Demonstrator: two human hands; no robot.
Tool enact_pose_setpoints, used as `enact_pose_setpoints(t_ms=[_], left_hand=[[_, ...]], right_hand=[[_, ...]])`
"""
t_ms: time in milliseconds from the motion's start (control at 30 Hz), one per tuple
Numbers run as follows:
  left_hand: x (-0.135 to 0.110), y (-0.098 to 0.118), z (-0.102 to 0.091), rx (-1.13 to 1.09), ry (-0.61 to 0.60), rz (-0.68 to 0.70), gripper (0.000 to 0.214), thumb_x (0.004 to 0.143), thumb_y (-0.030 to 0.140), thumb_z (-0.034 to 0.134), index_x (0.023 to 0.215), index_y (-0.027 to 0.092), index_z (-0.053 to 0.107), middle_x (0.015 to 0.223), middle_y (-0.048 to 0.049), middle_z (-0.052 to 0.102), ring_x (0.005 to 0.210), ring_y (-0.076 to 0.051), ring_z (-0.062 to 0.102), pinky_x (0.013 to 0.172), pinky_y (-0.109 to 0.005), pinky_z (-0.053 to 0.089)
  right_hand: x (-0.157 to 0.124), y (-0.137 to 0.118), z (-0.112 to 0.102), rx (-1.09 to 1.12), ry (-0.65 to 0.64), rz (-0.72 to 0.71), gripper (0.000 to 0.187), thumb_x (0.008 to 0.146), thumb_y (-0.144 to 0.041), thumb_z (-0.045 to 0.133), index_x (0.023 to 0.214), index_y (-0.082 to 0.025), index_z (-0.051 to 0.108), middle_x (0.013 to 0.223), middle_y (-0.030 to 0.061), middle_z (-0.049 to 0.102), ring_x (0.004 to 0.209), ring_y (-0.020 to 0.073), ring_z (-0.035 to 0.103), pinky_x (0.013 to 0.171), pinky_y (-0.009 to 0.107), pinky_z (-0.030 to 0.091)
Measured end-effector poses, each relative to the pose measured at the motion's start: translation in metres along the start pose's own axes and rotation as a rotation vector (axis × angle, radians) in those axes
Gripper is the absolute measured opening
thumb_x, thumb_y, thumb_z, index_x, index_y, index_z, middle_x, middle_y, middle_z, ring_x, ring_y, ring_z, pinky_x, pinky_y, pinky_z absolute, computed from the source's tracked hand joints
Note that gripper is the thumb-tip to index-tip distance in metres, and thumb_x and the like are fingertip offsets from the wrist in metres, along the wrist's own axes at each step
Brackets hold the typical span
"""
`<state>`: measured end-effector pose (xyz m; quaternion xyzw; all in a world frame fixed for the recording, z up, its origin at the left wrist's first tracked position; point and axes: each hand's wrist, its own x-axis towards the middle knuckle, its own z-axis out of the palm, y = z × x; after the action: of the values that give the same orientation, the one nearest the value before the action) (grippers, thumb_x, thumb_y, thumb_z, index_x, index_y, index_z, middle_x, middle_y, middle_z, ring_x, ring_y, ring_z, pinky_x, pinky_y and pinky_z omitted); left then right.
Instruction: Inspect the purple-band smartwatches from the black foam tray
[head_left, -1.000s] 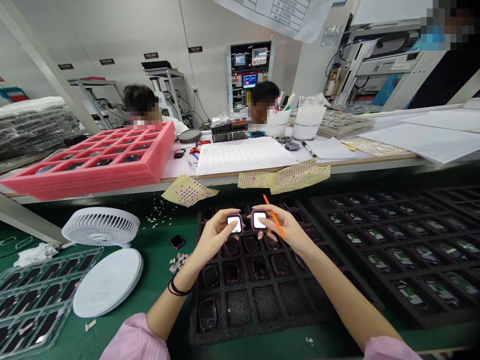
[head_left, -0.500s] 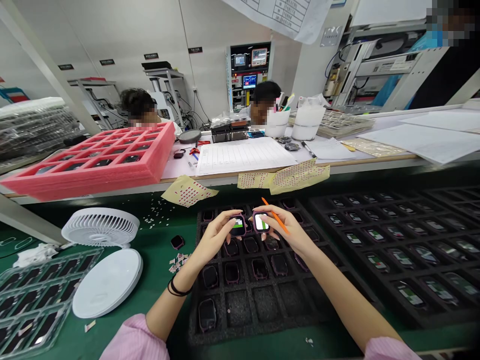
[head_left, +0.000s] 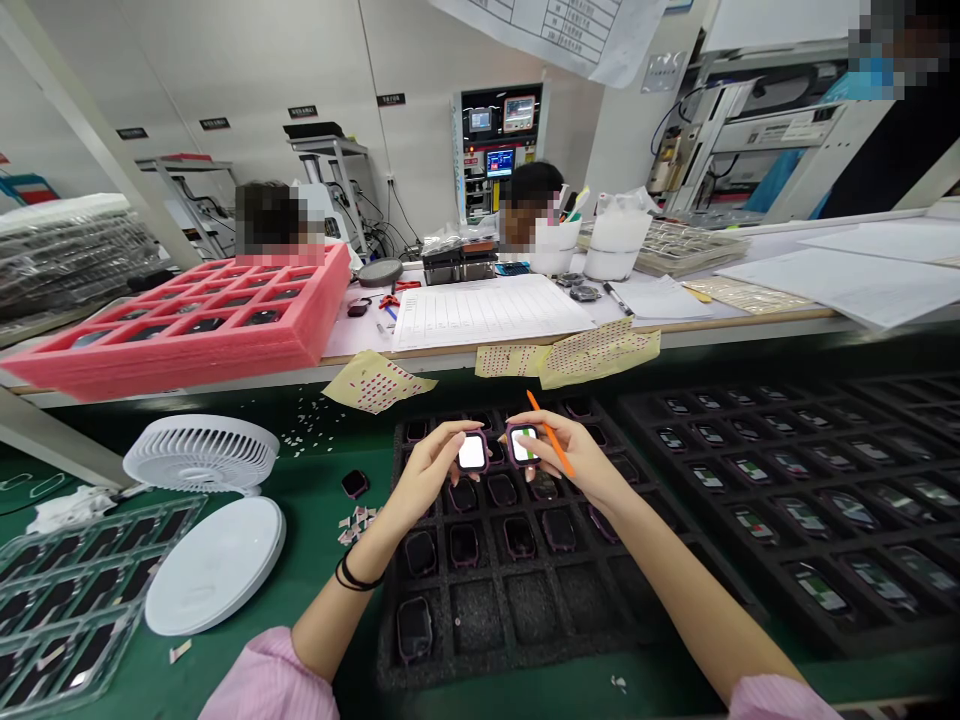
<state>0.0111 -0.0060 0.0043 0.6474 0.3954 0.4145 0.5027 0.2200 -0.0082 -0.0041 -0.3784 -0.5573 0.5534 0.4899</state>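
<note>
Above a black foam tray (head_left: 480, 664) I hold two smartwatch bodies side by side. My left hand (head_left: 429, 468) grips one smartwatch (head_left: 472, 452) by its edges, thumb by its all-white lit screen. In my right hand (head_left: 574, 455) is the other smartwatch (head_left: 523, 447), its screen white with a green part and the thumb over it. An orange pen-like stick (head_left: 551, 436) is also tucked between the right fingers. Several dark-screened watches, such as one watch (head_left: 415, 630), sit in the tray's pockets below.
A second black tray (head_left: 772, 580) with several lit watches lies to the right. At left stand a white fan (head_left: 214, 565), a clear tray (head_left: 75, 600) and a loose watch (head_left: 355, 484). A pink foam tray (head_left: 300, 350) rests on the shelf; people sit behind it.
The left watch's screen has turned from white and green with dark areas to all white. The right watch has shifted very slightly; both hands keep their hold.
</note>
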Motion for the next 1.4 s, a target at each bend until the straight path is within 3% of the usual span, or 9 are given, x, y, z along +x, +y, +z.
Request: enact_pose_setpoints(t_ms=[167,267,367,500,600,800,1033,1167,1400], left_hand=[[-0.0006,-0.0007,0.0001,-0.054,-0.051,-0.002,0.047,0.086,0.038,0.056,0.128,0.018,0.048,0.104,-0.0086,0.062,0.078,-0.016,0.062,0.055,-0.022,0.043],[-0.0010,-0.0012,0.0012,-0.069,-0.061,-0.006,0.053,0.081,0.033,0.063,0.129,0.018,0.045,0.114,-0.0108,0.060,0.088,-0.017,0.063,0.063,-0.023,0.046],[-0.0003,-0.0011,0.0019,-0.054,-0.026,-0.015,0.048,0.081,0.035,0.063,0.123,0.016,0.050,0.106,-0.0092,0.063,0.079,-0.015,0.063,0.059,-0.022,0.045],[0.0000,0.0020,0.0022,-0.033,0.042,-0.038,0.038,0.084,0.043,0.057,0.110,0.016,0.061,0.081,-0.0036,0.063,0.061,-0.011,0.058,0.046,-0.019,0.037],[-0.0004,0.0041,0.0025,-0.034,0.079,-0.039,0.035,0.085,0.046,0.055,0.100,0.016,0.065,0.072,-0.0023,0.062,0.057,-0.011,0.055,0.045,-0.019,0.040],[0.0007,-0.0021,0.0008,-0.033,0.026,0.002,0.035,0.080,0.041,0.064,0.104,0.015,0.062,0.089,-0.0061,0.066,0.079,-0.016,0.062,0.064,-0.025,0.052],[-0.0010,-0.0024,-0.0014,0.054,-0.085,0.017,0.048,0.079,0.032,0.068,0.122,0.019,0.052,0.109,-0.0084,0.063,0.092,-0.017,0.061,0.077,-0.027,0.050],[-0.0002,-0.0026,0.0018,0.002,-0.030,-0.010,0.044,0.076,0.036,0.069,0.114,0.017,0.056,0.098,-0.0067,0.063,0.084,-0.016,0.061,0.071,-0.026,0.052],[0.0012,0.0002,0.0042,-0.064,0.037,-0.064,0.038,0.081,0.049,0.060,0.095,0.014,0.063,0.072,-0.0012,0.058,0.062,-0.012,0.055,0.050,-0.021,0.048]], right_hand=[[0.0019,0.0050,-0.0037,-0.044,-0.064,-0.041,0.044,0.069,-0.029,0.076,0.110,-0.022,0.062,0.102,0.0068,0.068,0.058,0.0121,0.065,0.061,0.031,0.055],[0.0025,0.0044,-0.0035,-0.039,-0.055,-0.029,0.042,0.073,-0.034,0.073,0.111,-0.021,0.062,0.099,0.0071,0.068,0.055,0.0118,0.064,0.044,0.023,0.046],[0.0014,0.0017,-0.0030,-0.051,-0.015,-0.019,0.036,0.083,-0.042,0.061,0.110,-0.019,0.063,0.088,0.0068,0.067,0.052,0.0127,0.064,0.033,0.020,0.032],[0.0001,-0.0009,-0.0039,-0.085,-0.025,-0.030,0.032,0.088,-0.042,0.055,0.107,-0.019,0.063,0.077,0.0038,0.065,0.052,0.0131,0.064,0.034,0.020,0.031],[-0.0006,-0.0018,-0.0052,-0.100,-0.107,0.003,0.032,0.086,-0.039,0.058,0.113,-0.021,0.060,0.091,0.0058,0.066,0.057,0.0127,0.065,0.035,0.019,0.035],[-0.0018,-0.0020,-0.0042,-0.122,-0.145,-0.016,0.042,0.076,-0.031,0.071,0.116,-0.023,0.058,0.102,0.0056,0.064,0.071,0.0162,0.068,0.054,0.026,0.052],[-0.0003,0.0014,-0.0017,-0.018,-0.021,0.021,0.037,0.076,-0.036,0.071,0.108,-0.020,0.064,0.096,0.0067,0.068,0.051,0.0099,0.061,0.048,0.025,0.049],[-0.0001,-0.0006,0.0001,0.016,0.007,0.025,0.033,0.073,-0.039,0.072,0.099,-0.020,0.066,0.088,0.0052,0.071,0.046,0.0083,0.056,0.046,0.026,0.050],[0.0007,-0.0012,0.0036,0.024,0.134,0.039,0.027,0.071,-0.041,0.073,0.083,-0.018,0.068,0.071,0.0037,0.070,0.046,0.0101,0.053,0.035,0.020,0.040]])
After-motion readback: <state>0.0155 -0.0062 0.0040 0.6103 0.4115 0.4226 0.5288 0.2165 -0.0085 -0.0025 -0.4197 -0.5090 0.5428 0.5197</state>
